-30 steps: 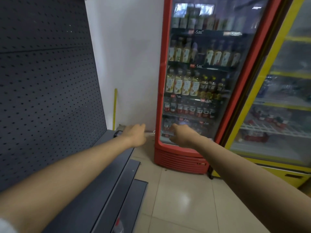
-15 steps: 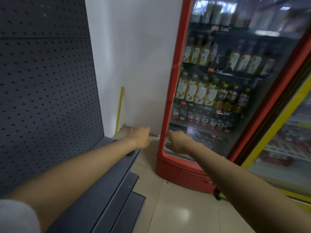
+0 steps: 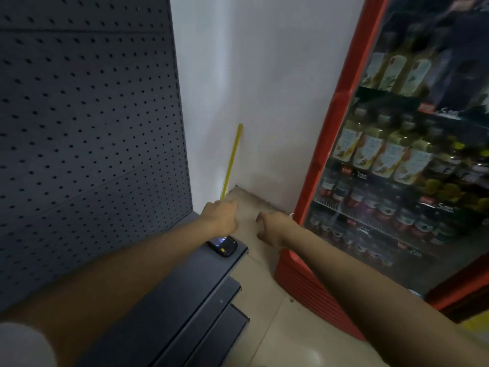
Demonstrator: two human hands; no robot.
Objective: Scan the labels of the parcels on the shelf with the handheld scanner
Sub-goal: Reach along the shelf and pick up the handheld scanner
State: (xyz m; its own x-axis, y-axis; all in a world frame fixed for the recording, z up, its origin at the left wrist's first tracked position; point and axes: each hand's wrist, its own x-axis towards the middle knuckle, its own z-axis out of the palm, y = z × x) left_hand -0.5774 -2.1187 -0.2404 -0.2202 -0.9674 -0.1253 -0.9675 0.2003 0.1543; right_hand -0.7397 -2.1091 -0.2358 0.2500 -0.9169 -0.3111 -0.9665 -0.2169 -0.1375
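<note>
I see the black handheld scanner w/ lit screen (image 3: pixel 222 245) lying at the end of the dark grey metal shelf (image 3: pixel 185 282), approx 6 o'clock of my left hand (image 3: pixel 221 217). Left hand loosely curled, holding nothing; right hand (image 3: pixel 274 229) at 3 o'clock of it, fingers spread, empty.

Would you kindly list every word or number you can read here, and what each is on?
"5.00": handwritten price by a red tag on the fridge's upper shelf edge.
"7.00": price on the middle shelf edge, blurred.
"5.00": price lower right, blurred.
Bottle labels and scanner screen: unreadable.

Dark handheld scanner (image 3: pixel 223 246), seemingly flat, at shelf (image 3: pixel 185 282) end.
</note>
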